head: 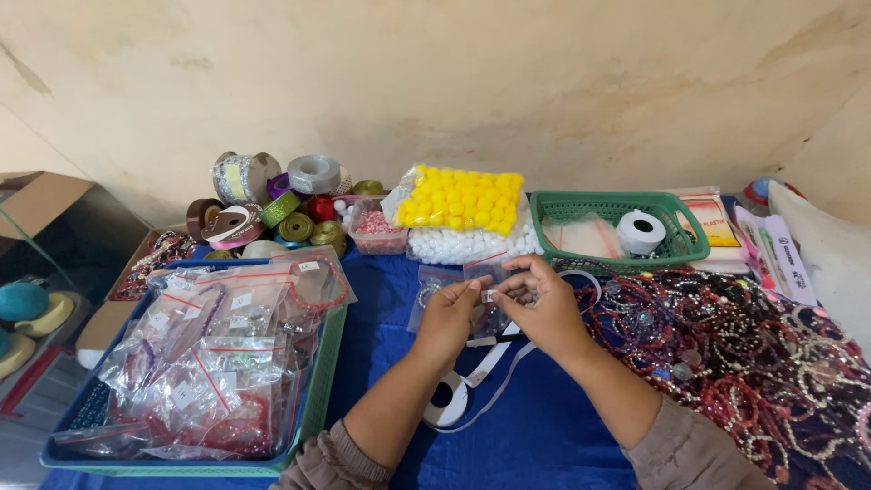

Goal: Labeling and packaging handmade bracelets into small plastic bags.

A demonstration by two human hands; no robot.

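Note:
My left hand (447, 318) and my right hand (544, 308) meet over the blue cloth (535, 426) in the middle of the table. Together they pinch a small clear zip bag (485, 269) with a red seal line, and a little white sticker (488, 295) sits between the fingertips. Below my wrists lies a roll of white label tape (446, 404) with a loose strip trailing to the right. Another small clear bag (428, 295) holding a bracelet lies just left of my left hand.
A blue-and-green tray (313, 413) full of bagged bracelets stands at the left. Ribbon spools (272, 204), a bag of yellow and white pompoms (463, 213) and a green basket (562, 213) with a white tape roll line the back. A heap of beaded bracelets (744, 354) covers the right.

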